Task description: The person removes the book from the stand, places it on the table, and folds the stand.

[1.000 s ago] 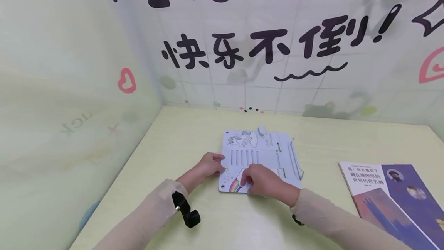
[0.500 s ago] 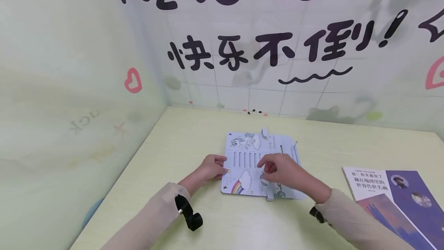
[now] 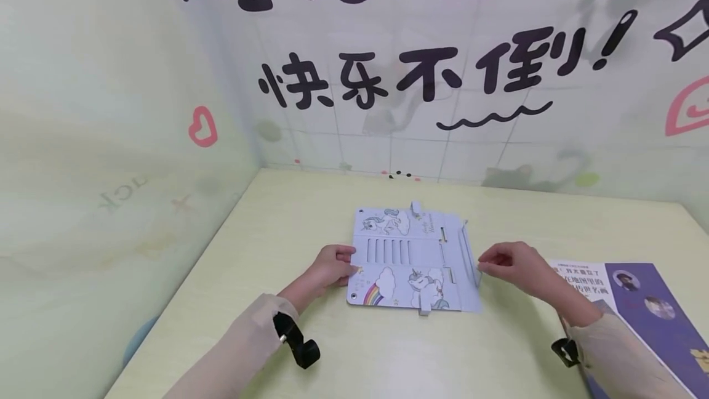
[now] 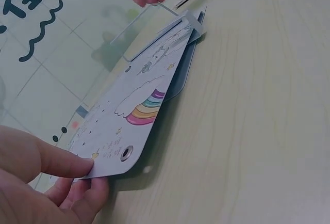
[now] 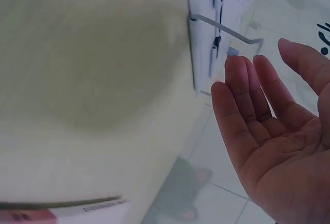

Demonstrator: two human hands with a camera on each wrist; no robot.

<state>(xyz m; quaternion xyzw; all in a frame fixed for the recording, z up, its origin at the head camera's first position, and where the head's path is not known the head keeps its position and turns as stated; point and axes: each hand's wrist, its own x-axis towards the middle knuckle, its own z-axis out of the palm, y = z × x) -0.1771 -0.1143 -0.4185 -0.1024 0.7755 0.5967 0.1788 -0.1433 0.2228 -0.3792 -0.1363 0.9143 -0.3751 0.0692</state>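
A pale blue reading stand [image 3: 382, 226] with unicorn and rainbow drawings lies on the table, slotted across its middle. My left hand [image 3: 332, 265] pinches its left edge, thumb on top and fingers beneath, as the left wrist view shows. At the stand's right side is a bent wire support [image 5: 227, 28], angled away from the panel in the wrist views. My right hand [image 3: 517, 266] is beside that wire, fingertips close to its outer bar; whether they touch it I cannot tell. In the right wrist view the thumb and fingers are apart and loosely bent.
Two page clips stick out, a far one [image 3: 416, 207] and a near one [image 3: 424, 306]. To the right lies a purple and white book [image 3: 637, 300], partly covered by the right forearm. A wall with printed lettering [image 3: 360, 79] rises behind the table.
My right hand has moved from the stand's near clip, up over the panel, and right to the wire support. The near clip now juts past the front edge. The left hand keeps its hold.
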